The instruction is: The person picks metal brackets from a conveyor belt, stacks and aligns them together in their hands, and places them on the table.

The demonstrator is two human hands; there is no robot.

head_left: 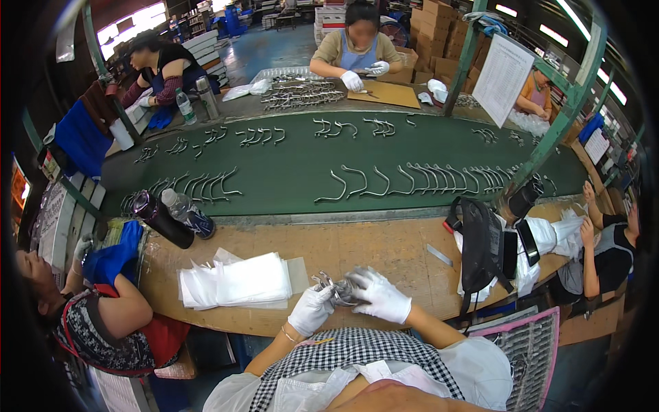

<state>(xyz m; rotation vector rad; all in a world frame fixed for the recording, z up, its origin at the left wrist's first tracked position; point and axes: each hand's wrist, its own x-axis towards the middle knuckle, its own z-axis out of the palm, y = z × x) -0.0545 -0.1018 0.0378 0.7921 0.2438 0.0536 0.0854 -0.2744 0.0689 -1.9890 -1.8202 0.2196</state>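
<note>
Both my hands wear white gloves and meet over the near edge of the bench. My left hand [310, 310] is closed on a small bunch of shiny metal pieces [341, 291], whose curved tips stick up past its fingers. From the right, my right hand [382, 296] curls round the same bunch, its fingertips slightly blurred and partly hiding the pieces. Left of my hands lies a stack of thin white plastic sleeves [237, 281]. Beyond the bench, a row of curved metal hooks [439, 180] rests on the green conveyor belt [288, 165].
A dark flask [162, 218] and a plastic bottle [188, 214] stand at the bench's left. On the right are a steel ruler [439, 255], a black bag [479, 244] and a phone [527, 239]. Co-workers sit around the belt; one person [103, 312] is close on my left.
</note>
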